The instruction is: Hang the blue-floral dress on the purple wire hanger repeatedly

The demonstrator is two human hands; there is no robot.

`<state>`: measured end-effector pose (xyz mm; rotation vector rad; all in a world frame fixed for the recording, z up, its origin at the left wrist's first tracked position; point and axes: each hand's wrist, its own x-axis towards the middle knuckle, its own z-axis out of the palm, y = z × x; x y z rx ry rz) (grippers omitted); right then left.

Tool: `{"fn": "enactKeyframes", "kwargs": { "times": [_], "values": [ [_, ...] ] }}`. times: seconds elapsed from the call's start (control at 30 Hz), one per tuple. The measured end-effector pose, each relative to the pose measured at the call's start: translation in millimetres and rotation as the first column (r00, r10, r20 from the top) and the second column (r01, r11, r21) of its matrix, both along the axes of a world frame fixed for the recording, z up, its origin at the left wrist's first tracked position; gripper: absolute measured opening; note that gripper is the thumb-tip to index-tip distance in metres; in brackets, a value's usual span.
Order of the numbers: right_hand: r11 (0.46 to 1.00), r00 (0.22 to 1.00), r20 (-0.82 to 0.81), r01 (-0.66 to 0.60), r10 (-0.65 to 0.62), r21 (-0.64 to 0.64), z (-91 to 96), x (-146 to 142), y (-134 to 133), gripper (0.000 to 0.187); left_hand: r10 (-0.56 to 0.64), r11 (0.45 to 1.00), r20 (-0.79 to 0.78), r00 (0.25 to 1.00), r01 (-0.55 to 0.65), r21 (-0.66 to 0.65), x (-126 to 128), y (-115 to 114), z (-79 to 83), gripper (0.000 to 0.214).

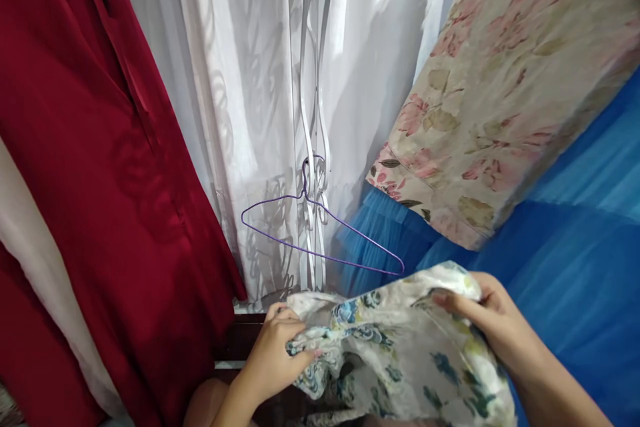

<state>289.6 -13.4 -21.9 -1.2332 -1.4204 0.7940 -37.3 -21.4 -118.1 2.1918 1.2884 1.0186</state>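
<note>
A white garment (420, 347) with blue, green and yellow flowers is stretched between my two hands, low in the view. My left hand (280, 350) grips a bunched part of it on the left, thumb pressed over the cloth. At its upper right edge my right hand (487, 317) is closed on the fabric, thumb on top. What kind of garment it is, I cannot tell. Just beyond it hangs a purple wire hanger (320, 257) with nothing on it, tilted down to the right and hooked on a white metal rack (320, 113).
A long red garment (125, 167) hangs on the left. To the right hang a cream cloth with pink flowers (500, 100) and blue tulle (575, 267) below it. White curtains (235, 67) cover the back. A dark brown ledge (243, 333) lies low behind my left hand.
</note>
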Motion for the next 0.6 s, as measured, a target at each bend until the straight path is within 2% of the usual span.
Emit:
{"fn": "enactKeyframes", "kwargs": {
  "times": [0.1,0.17,0.27,0.37,0.47,0.53,0.6],
  "values": [
    [0.995,0.997,-0.054,-0.041,0.046,0.089,27.1,7,33,0.025,0.026,1.0,0.147,0.989,-0.027,0.006,-11,-4,14.0,0.026],
    [0.988,0.987,-0.102,-0.111,0.122,0.107,41.8,-1,60,0.021,0.017,1.0,0.274,0.962,-0.009,-0.027,-15,-11,22.7,0.027],
    [0.959,0.941,-0.195,-0.285,0.277,-0.014,53.3,-30,96,0.02,0.003,0.992,0.459,0.888,0.056,-0.115,-18,-19,35.5,0.025],
    [0.91,0.898,-0.251,-0.398,0.36,-0.119,53.2,-62,114,0.027,0.036,0.988,0.555,0.831,0.055,-0.147,-27,-23,45.2,0.024],
    [0.844,0.84,-0.295,-0.514,0.456,-0.157,49.1,-81,115,0.029,0.131,0.99,0.406,0.904,-0.102,-0.093,-46,-22,47.4,0.022],
    [0.818,0.817,-0.311,-0.551,0.486,-0.168,47.1,-84,111,0.029,0.211,0.976,0.179,0.961,-0.216,0.01,-62,-17,43.2,0.018],
    [0.817,0.816,-0.331,-0.547,0.473,-0.183,46.3,-84,108,0.029,0.269,0.961,-0.062,0.961,-0.263,0.088,-78,-8,35.0,0.017]
  ]
}}
